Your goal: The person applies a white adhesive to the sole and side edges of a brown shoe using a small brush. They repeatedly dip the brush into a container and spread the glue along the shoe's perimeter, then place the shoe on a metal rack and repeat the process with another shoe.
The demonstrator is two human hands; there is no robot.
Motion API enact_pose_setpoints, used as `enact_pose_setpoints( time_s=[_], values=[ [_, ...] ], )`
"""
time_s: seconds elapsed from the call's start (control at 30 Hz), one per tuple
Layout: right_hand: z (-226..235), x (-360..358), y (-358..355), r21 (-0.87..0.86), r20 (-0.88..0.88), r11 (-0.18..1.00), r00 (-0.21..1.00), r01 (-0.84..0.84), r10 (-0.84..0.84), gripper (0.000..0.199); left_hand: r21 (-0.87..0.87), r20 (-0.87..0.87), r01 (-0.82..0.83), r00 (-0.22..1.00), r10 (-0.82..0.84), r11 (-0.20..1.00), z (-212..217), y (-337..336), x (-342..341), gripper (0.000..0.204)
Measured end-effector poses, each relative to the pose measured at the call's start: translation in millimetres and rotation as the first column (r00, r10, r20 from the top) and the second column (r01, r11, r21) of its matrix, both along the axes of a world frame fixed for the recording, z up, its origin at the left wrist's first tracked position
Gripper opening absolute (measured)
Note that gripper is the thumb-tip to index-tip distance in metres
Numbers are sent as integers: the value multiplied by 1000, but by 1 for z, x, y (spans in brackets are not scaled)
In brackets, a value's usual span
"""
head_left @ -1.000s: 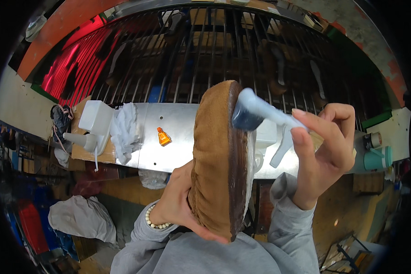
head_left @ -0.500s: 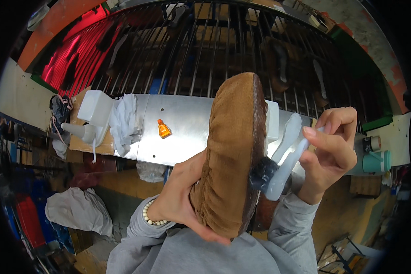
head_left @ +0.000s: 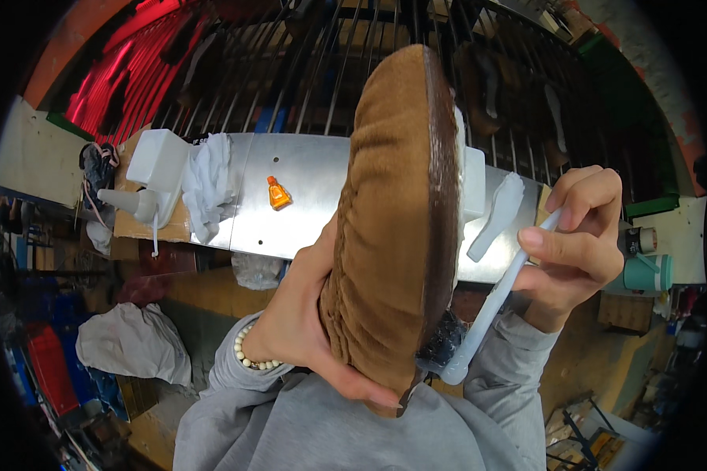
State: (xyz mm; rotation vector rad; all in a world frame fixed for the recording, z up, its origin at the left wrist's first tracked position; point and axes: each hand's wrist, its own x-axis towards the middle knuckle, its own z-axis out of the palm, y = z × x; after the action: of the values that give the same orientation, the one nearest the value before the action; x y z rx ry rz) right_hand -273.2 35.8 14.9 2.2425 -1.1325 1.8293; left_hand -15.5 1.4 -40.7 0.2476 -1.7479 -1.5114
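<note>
My left hand [head_left: 306,314] grips a brown suede shoe upper [head_left: 385,212] from its left side, fingers behind it and thumb across its near end. The shoe stands on edge, its underside turned to the right, with whitish smears along the dark bottom rim. My right hand [head_left: 577,243] pinches the pale handle of a brush [head_left: 491,302] between thumb and fingers. The brush's dark bristles are against or close by the near end of the shoe's underside; the shoe partly hides the contact. Beyond the brush, a pale sole-shaped piece [head_left: 499,216] lies on the metal bench.
On the metal bench [head_left: 251,224] lie a small orange bottle [head_left: 277,194], a crumpled white cloth [head_left: 206,184] and a white container with a nozzle [head_left: 157,161]. Behind runs a rack of metal bars [head_left: 322,86] with a red glow at left. A teal jug [head_left: 646,273] stands far right.
The brush has moved down along the shoe's underside toward its near end, its handle now steeper. The shoe appears higher and larger in view. Both hands keep their hold.
</note>
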Motion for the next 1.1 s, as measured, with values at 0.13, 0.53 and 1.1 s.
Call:
enact_pose_setpoints(
  time_s=[0.13, 0.53, 1.1],
  values=[
    [0, -2, 1, 24, -33, 999, 999, -29, 29, 49, 41, -28, -5, 1000, 6, 999, -3, -1, -1, 142],
    [-6, -4, 7, 86, -45, 994, 997, -65, 69, 49, 127, -92, -29, 995, 41, 991, -11, -2, -6, 141],
    [-40, -2, 23, 201, 61, 948, 969, -245, 237, 47, 577, -157, 2, 982, 109, 817, 7, 9, 12, 113]
  ],
)
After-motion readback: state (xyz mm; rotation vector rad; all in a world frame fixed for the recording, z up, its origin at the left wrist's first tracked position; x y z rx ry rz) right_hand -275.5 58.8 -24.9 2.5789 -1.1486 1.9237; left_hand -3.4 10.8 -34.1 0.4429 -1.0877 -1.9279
